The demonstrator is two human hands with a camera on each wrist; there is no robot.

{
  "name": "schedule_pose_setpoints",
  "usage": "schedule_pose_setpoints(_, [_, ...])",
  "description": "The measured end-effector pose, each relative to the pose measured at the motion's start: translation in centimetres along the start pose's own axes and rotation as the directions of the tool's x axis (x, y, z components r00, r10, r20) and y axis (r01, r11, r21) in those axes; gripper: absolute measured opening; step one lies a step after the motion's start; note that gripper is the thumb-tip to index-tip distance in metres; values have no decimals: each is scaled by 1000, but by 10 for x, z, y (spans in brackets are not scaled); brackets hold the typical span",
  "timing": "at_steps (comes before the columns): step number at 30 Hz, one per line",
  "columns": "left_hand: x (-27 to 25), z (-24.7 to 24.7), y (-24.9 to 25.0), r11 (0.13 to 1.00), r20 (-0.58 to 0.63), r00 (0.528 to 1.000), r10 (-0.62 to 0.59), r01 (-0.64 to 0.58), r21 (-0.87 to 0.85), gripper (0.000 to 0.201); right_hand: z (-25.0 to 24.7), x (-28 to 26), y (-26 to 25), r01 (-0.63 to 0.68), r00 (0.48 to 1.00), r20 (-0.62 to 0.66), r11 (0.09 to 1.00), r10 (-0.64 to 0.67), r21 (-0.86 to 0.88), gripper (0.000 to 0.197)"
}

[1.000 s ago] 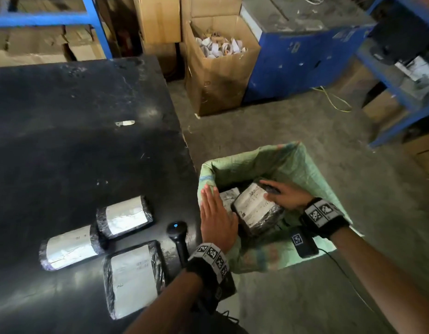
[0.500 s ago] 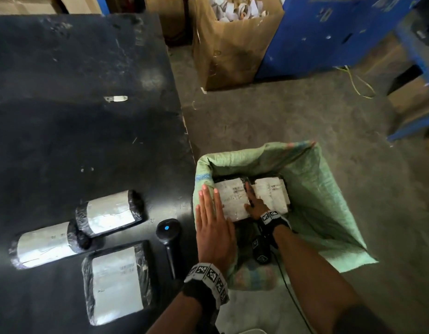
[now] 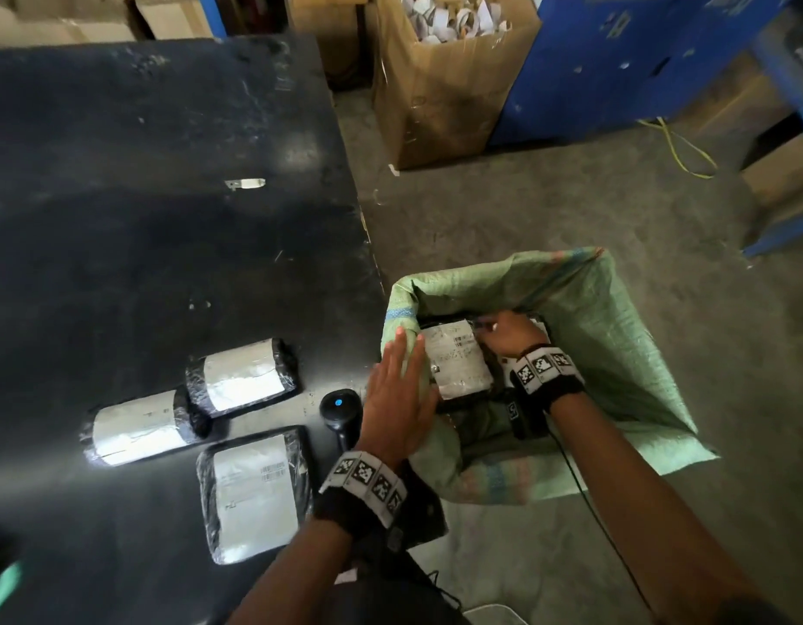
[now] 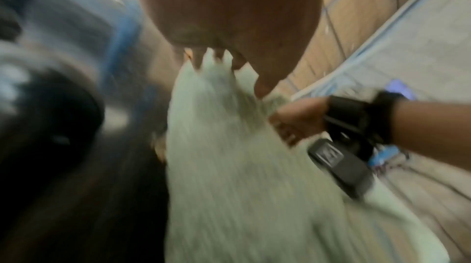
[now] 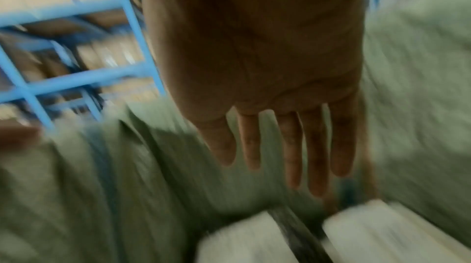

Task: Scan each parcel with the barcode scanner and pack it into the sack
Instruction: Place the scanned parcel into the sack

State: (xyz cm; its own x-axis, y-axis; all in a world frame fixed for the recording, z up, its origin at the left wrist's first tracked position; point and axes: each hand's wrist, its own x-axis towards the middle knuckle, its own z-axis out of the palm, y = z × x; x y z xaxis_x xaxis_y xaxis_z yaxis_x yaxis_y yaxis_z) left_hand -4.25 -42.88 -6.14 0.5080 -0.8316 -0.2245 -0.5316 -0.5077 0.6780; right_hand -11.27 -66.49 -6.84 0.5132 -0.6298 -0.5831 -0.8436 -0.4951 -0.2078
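woven plastic-looking sack (image 3: 616,336), glossy film parcels (image 3: 241,376), scuffed black table (image 3: 165,218)

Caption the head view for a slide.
Left hand steadies the green sack; right hand settles a parcel inside.

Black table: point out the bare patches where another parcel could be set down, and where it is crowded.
The black table is bare across its far half, around the small metal clip. The near right corner is crowded: three black-wrapped, white-labelled parcels, the black barcode scanner and the left hand, flat on the green woven sack.
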Motion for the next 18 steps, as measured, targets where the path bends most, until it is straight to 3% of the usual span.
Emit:
schedule_pose_setpoints(2, [-14, -35, -19, 989, -13, 1000, 14, -16, -150, 70, -22, -37, -21, 32, 990, -138, 989, -11, 147, 44])
schedule_pose_setpoints(6, [-55, -99, -73, 993, -181, 983, -29, 8, -117, 54, -21, -121, -71, 292, 934, -324, 840, -148, 458, 35])
schedule_pose_setpoints(9, [-97, -119, -118, 996, -204, 975, -86, 77, -52, 55, 16, -160, -103, 373, 924, -289, 747, -249, 550, 35])
schedule_pose_setpoints(11, [-129, -115, -142, 993, -228, 967, -116, 120, 4, 62, 48, -173, -121, 376, 927, -225, 733, -301, 566, 33])
schedule_pose_setpoints(14, [-175, -93, -167, 979, -269, 947, -176, 198, 57, 71, 95, -181, -137, 307, 949, -98, 810, -300, 500, 48])
schedule_pose_setpoints(18, [-214, -49, -202, 937, -227, 916, -329, 347, 39, 94, 146, -173, -142, 196, 980, -46, 896, -194, 398, 78])
